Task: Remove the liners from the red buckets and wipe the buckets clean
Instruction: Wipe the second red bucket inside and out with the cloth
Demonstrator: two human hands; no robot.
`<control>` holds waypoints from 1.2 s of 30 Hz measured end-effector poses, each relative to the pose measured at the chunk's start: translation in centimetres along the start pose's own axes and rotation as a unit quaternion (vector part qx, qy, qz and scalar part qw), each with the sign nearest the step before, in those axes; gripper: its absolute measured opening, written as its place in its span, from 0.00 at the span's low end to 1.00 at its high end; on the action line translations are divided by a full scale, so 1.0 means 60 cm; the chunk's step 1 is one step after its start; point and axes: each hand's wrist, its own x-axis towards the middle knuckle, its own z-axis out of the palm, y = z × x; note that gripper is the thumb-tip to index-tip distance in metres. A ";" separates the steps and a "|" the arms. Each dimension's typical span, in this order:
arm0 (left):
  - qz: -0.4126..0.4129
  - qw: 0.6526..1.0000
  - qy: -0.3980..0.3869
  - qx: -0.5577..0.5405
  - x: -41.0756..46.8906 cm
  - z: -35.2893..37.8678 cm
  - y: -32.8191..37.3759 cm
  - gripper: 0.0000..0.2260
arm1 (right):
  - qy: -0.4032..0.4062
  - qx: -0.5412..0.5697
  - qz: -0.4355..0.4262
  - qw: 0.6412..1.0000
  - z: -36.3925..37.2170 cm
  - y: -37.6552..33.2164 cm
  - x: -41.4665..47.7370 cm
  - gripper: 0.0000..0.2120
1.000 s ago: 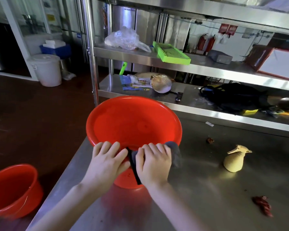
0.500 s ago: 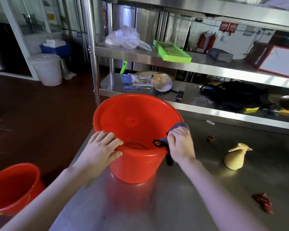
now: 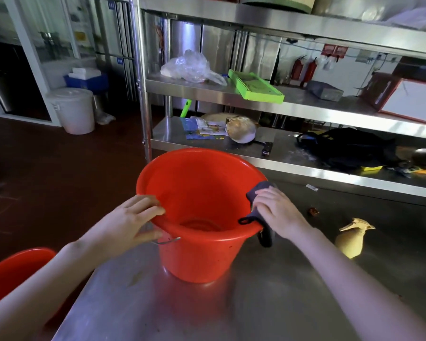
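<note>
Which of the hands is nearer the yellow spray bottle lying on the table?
Right. The right hand wipes the bucket rim beside the spray bottle; the left hand grips the opposite rim.

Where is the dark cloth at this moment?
In the head view, the dark cloth lies over the right rim of the red bucket on the steel table, pressed under the right hand.

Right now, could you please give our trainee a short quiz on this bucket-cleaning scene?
1. True or false: the left hand grips the rim of the red bucket on the steel table.
2. What does the right hand press on the rim? A sponge, B dark cloth, C brush.
3. Fill in: the yellow spray bottle lies on its ____.

Key: 1 true; 2 B; 3 side.
</note>
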 end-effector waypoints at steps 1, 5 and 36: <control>-0.011 1.000 0.003 -0.006 -0.002 0.005 0.000 0.31 | 0.002 -0.005 0.005 1.000 0.001 0.013 0.002 0.14; -0.029 0.999 0.031 0.022 0.002 0.028 0.006 0.32 | 0.087 0.054 0.062 0.993 0.019 -0.031 -0.013 0.18; -0.068 0.997 -0.009 0.047 0.013 0.026 0.101 0.28 | 0.202 0.007 0.024 0.979 0.063 -0.231 -0.027 0.13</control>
